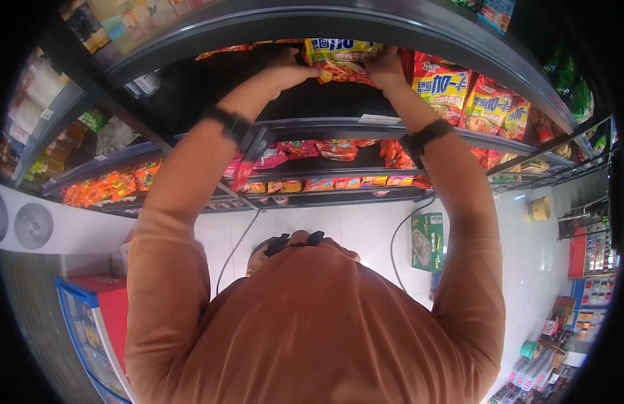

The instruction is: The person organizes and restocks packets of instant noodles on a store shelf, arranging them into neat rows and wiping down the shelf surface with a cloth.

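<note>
A yellow-green and red instant noodle packet (345, 67) is held between my two hands over the dark shelf (211, 84). My left hand (288, 71) grips its left edge, the thumb pressing on the front and the other fingers partly hidden. My right hand (386, 69) is closed around the packet's right side, its fingertips largely out of sight. Just right of that hand stand more red and yellow noodle packets (441, 89), side by side on the same shelf. A black strap is on each wrist.
The front rail (312, 128) of the shelf runs below my forearms. Lower shelves carry orange snack packs (113, 185) and red packs (337, 149). A cable (396, 252) hangs on the right. On the floor stand a green box (427, 241) and a red-and-blue freezer (110, 303).
</note>
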`<state>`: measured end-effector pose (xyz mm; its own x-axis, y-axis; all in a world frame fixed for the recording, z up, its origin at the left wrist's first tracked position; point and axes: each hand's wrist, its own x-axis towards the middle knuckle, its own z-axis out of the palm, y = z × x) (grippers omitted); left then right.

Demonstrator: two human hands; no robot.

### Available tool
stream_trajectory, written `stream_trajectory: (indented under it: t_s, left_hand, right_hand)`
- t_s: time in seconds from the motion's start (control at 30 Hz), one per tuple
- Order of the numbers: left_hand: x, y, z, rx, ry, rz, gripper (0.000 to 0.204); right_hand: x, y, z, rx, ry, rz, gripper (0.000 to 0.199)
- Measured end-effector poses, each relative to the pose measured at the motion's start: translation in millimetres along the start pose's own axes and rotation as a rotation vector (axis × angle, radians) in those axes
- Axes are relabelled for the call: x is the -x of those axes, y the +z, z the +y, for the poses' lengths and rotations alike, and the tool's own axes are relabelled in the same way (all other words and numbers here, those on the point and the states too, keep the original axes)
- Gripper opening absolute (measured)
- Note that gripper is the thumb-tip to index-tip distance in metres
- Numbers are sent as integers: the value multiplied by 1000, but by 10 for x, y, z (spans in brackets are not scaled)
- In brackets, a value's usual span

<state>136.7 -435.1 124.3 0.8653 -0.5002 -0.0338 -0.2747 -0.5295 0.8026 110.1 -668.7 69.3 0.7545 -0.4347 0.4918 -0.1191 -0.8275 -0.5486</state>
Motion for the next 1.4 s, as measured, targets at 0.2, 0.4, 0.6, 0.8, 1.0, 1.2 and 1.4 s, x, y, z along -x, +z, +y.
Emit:
stream_trajectory:
  t_s: [0.2, 0.4, 0.6, 0.8, 1.0, 1.2, 1.4]
  left_hand:
    - [-613, 339, -356, -73, 191, 41, 66]
    - [-618, 579, -172, -146, 288, 114, 50]
    - [-192, 296, 62, 96, 261, -127, 47]
    - [1399, -102, -307, 529, 941, -125, 26]
    - [2259, -902, -1937, 12, 164, -134, 13]
    - [1922, -1496, -3664, 819, -396, 587, 16]
    - [1356, -1665, -4393, 1317, -757, 768, 30]
  right_hand:
    - [710, -418, -474, 64, -223, -415, 42]
    - [639, -432, -418, 141, -208, -552, 50]
    - [802, -560, -389, 50, -296, -435, 36]
    - [1735, -788, -1252, -253, -470, -155, 18]
    - [2678, -363, -1229, -348, -165, -281, 10]
    - [2787, -141, -1823, -297, -244, -463, 10]
    - [2925, -38, -2366, -212, -315, -449, 18]
